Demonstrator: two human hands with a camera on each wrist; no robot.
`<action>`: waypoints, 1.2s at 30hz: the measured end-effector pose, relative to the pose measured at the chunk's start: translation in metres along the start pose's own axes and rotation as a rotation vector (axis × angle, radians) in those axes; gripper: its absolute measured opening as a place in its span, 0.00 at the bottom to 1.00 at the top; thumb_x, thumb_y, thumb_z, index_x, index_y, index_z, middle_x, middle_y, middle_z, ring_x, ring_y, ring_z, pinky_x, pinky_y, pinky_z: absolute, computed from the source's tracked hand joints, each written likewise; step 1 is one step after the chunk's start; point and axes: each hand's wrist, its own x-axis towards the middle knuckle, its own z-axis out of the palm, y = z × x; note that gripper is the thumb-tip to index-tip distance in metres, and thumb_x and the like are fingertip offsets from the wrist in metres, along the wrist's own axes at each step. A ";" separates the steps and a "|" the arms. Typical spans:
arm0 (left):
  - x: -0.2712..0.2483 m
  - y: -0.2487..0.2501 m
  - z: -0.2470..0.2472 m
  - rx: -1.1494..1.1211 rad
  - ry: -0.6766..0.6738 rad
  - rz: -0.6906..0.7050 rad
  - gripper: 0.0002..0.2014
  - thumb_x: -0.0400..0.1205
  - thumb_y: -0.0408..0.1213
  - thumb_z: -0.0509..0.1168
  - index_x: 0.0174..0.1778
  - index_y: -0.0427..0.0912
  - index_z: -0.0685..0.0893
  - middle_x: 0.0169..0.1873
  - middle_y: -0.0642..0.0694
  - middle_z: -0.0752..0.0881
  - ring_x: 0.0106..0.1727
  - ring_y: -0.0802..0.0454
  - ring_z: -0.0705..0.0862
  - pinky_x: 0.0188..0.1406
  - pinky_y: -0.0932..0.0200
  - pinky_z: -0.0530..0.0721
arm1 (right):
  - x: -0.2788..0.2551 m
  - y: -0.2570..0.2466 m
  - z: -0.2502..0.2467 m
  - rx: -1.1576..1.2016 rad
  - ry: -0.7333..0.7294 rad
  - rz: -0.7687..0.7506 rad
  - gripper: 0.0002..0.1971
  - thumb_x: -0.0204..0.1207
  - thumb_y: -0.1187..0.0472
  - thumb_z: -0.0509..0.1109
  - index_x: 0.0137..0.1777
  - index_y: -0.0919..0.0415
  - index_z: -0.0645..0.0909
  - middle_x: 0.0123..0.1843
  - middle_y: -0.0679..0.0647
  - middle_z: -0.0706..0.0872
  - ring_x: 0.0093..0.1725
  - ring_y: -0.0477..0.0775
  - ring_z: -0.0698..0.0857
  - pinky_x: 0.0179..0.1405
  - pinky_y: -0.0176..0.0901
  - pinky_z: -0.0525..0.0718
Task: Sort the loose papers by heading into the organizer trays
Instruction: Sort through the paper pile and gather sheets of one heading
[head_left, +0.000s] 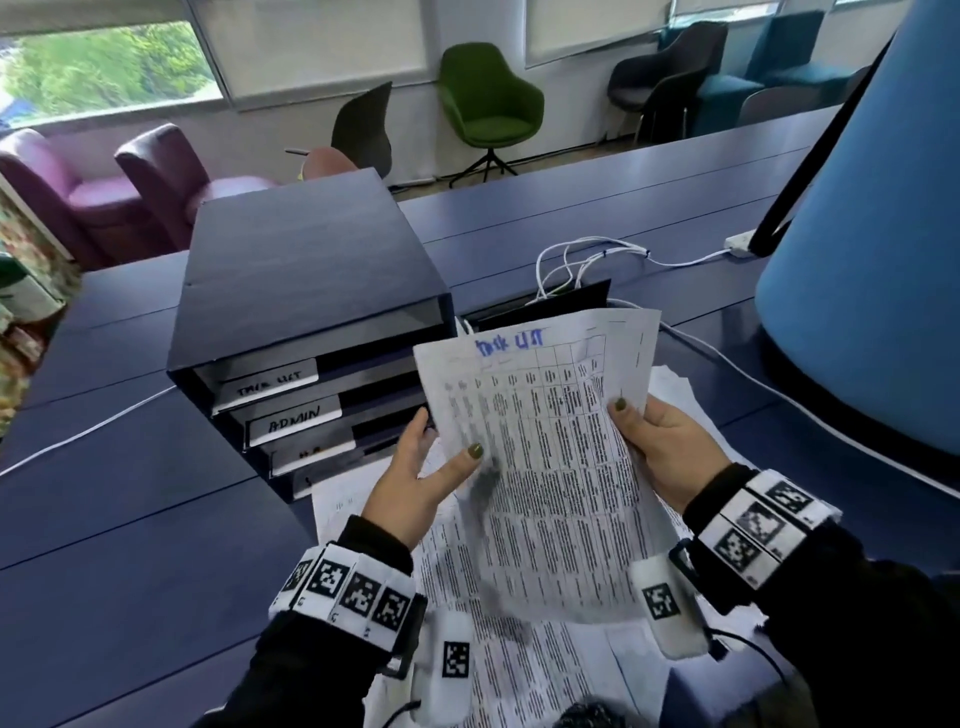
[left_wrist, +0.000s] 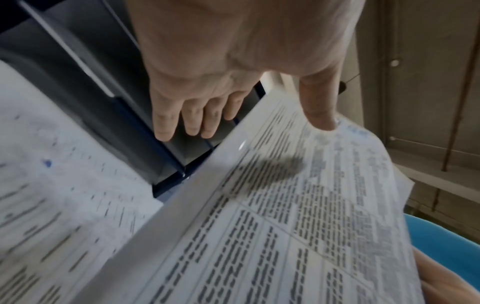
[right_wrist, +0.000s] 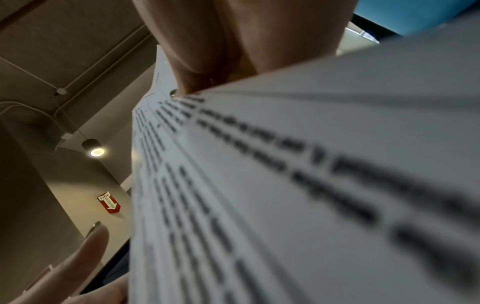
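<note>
One organizer (head_left: 311, 270) with four trays (head_left: 291, 415). Right of it two hands, left hand (head_left: 415, 488) and right hand (head_left: 660, 447), one held sheaf (head_left: 550, 467), one loose pile (head_left: 545, 670). Behind it, two purple armchairs (head_left: 78, 192), one green chair (head_left: 488, 104).

Task-list sheet (head_left: 545, 467) – tilted, nr organizer (head_left: 311, 270)

1. The right hand (head_left: 662, 441) shows only its thumb; its fingers are hidden behind the sheet (head_left: 545, 467) it pinches.
2. The sheet's print is too blurred to read. In the right wrist view it blocks most of what lies beyond the fingers.
3. Just beyond the fingers of the left hand (head_left: 415, 478), the two lowest tray labels (head_left: 311, 453) of the organizer (head_left: 311, 291) are illegible.
4. Below both hands, the loose papers (head_left: 545, 670) are partly covered and run off the bottom edge.
</note>
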 end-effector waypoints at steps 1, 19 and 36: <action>0.002 -0.001 0.002 -0.012 -0.025 0.006 0.52 0.57 0.63 0.77 0.77 0.53 0.65 0.69 0.55 0.79 0.71 0.56 0.75 0.72 0.50 0.71 | 0.000 0.000 -0.002 -0.016 -0.012 0.009 0.38 0.46 0.29 0.79 0.51 0.57 0.86 0.52 0.62 0.90 0.53 0.64 0.88 0.60 0.63 0.83; 0.027 -0.044 0.021 0.000 0.043 -0.343 0.07 0.83 0.34 0.62 0.51 0.43 0.85 0.52 0.39 0.87 0.50 0.45 0.83 0.49 0.54 0.79 | 0.005 0.054 -0.099 -0.883 0.366 0.475 0.19 0.81 0.66 0.62 0.72 0.69 0.72 0.70 0.65 0.78 0.69 0.63 0.76 0.65 0.43 0.71; 0.013 -0.100 -0.059 0.467 0.338 -0.475 0.17 0.71 0.30 0.73 0.55 0.42 0.82 0.57 0.39 0.83 0.52 0.45 0.81 0.55 0.58 0.79 | 0.028 0.064 -0.151 -1.129 0.472 0.579 0.12 0.78 0.64 0.63 0.60 0.63 0.75 0.50 0.66 0.82 0.48 0.65 0.80 0.49 0.49 0.76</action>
